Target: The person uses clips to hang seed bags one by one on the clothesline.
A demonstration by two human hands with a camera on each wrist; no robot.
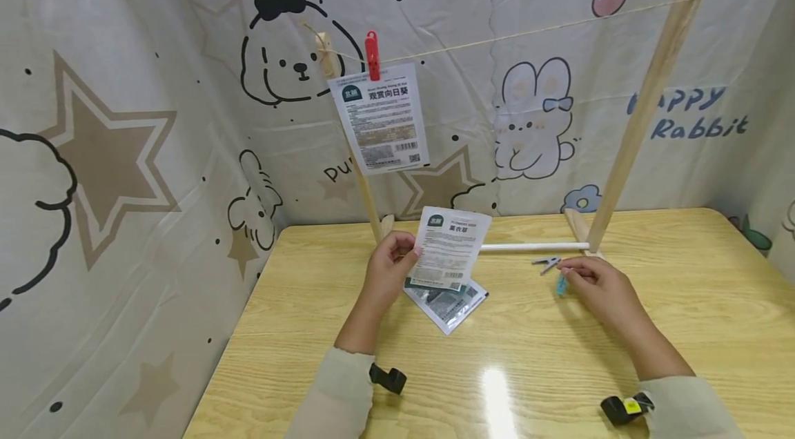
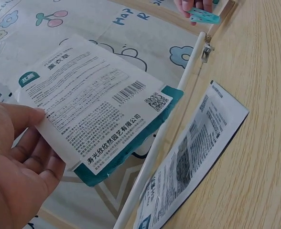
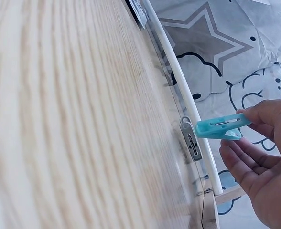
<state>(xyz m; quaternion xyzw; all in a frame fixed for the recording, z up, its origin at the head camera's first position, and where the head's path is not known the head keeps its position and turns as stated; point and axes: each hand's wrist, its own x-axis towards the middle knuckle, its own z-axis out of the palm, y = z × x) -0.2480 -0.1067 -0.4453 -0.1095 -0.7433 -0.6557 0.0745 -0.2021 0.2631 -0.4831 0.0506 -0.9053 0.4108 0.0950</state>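
The lavender-seed packet [image 1: 450,246] is pinched at one edge between the left hand's [image 1: 388,266] thumb and fingers. The right hand [image 1: 599,287] pinches the teal clip [image 3: 221,125]; a grey clip [image 1: 546,263] lies near those fingers. Apparent step: readying packet and clip. The next move likely calls for raising both to the cord [image 1: 435,53] beyond the hands and squeezing the clip apart.

the head view is bright and evenly lit, with a white streak of glare on the glossy tabletop [image 1: 546,363] and soft, faint shadows. the left wrist view renders print on the raised packet [image 2: 97,105] crisply; the right wrist view looks paler, its white rod [image 3: 184,76] visibly bowed.
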